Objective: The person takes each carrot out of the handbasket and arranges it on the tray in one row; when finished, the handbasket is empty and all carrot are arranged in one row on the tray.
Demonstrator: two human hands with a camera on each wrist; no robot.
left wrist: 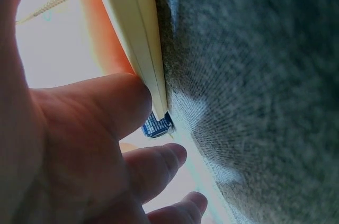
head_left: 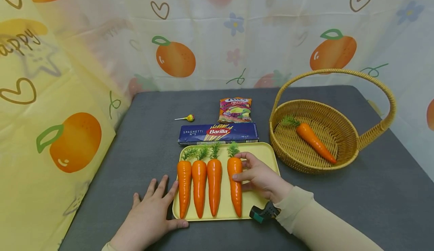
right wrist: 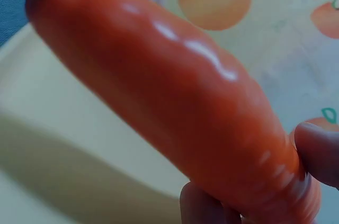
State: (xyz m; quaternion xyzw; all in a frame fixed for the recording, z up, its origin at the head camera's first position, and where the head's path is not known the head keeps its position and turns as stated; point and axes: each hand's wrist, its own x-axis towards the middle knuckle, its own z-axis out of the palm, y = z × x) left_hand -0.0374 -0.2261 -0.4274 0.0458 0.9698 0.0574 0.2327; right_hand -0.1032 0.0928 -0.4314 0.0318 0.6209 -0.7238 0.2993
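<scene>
My right hand point(head_left: 264, 177) pinches a carrot point(head_left: 235, 185) with green leafy tops, thumb on one side and fingers on the other. In the right wrist view, the carrot point(right wrist: 159, 86) fills much of the picture, with the pale tray surface point(right wrist: 69, 118) behind it. Three more carrots point(head_left: 200, 187) lie side by side on the left part of the yellow tray point(head_left: 261, 153). At the tray's left edge my left hand point(head_left: 147, 213) rests with spread fingers. The left wrist view has a fingertip against the tray's rim point(left wrist: 137, 33).
A wicker basket point(head_left: 305, 164) with a tall handle stands to the right, one carrot point(head_left: 315, 142) inside. Behind the tray lie a blue spaghetti box point(head_left: 196, 133), a candy bag point(head_left: 235, 110) and a lollipop point(head_left: 190, 117) on the grey table point(head_left: 142, 130).
</scene>
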